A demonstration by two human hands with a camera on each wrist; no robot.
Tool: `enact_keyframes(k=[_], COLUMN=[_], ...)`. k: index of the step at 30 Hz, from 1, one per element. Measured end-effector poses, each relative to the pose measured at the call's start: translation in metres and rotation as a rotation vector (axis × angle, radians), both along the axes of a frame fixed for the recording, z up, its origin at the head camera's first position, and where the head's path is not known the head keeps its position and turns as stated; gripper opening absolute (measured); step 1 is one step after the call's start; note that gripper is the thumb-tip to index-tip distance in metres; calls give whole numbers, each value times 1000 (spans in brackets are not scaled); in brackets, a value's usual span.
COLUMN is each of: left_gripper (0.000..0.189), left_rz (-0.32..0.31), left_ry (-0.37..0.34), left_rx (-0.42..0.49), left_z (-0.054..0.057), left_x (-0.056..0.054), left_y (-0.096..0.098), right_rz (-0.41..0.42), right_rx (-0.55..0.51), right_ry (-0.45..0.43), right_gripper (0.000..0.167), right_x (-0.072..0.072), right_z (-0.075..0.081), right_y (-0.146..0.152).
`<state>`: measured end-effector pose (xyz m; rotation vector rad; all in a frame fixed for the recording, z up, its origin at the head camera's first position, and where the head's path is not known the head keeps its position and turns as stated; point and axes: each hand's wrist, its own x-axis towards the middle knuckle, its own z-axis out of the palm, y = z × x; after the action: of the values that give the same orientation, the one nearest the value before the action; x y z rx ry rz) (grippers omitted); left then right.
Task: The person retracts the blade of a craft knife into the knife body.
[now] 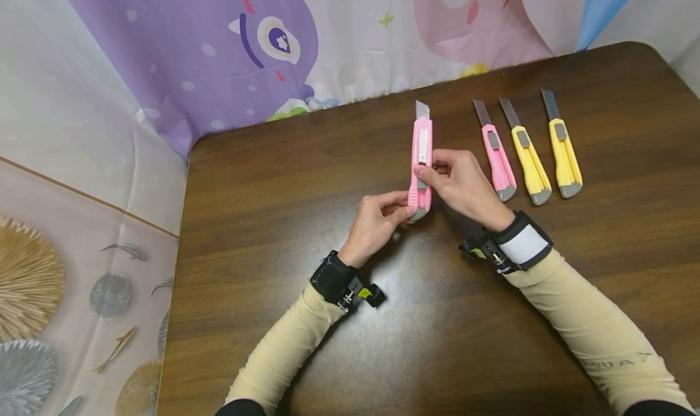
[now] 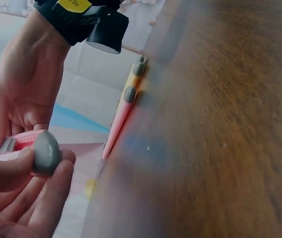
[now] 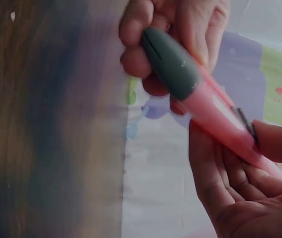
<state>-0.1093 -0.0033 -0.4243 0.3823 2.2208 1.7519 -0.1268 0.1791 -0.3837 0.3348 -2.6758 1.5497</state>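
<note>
Both hands hold one pink utility knife above the table, its blade pointing away and a short length of blade out of the tip. The left hand pinches the grey end cap between thumb and fingers. On the other side, the right hand grips the middle of the handle, its thumb on the grey slider. Another pink utility knife lies right of the right hand, with its blade extended. Beside it are two yellow utility knives, blades also extended.
The brown wooden table has a rounded far edge against a cartoon-printed curtain. A patterned cloth hangs at the left side. Each wrist wears a black strap with a small camera.
</note>
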Motion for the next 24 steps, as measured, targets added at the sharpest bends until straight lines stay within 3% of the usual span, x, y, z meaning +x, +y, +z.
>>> enact_keyframes(k=[24], left_gripper=[27], left_rz=[23], left_ry=[14], left_rx=[44], left_z=[2], left_x=[-2], left_y=[-2], right_rz=[-25], right_rx=[7], right_ry=[12], right_gripper=[26], right_x=[-2], right_z=[-2], right_y=[-2])
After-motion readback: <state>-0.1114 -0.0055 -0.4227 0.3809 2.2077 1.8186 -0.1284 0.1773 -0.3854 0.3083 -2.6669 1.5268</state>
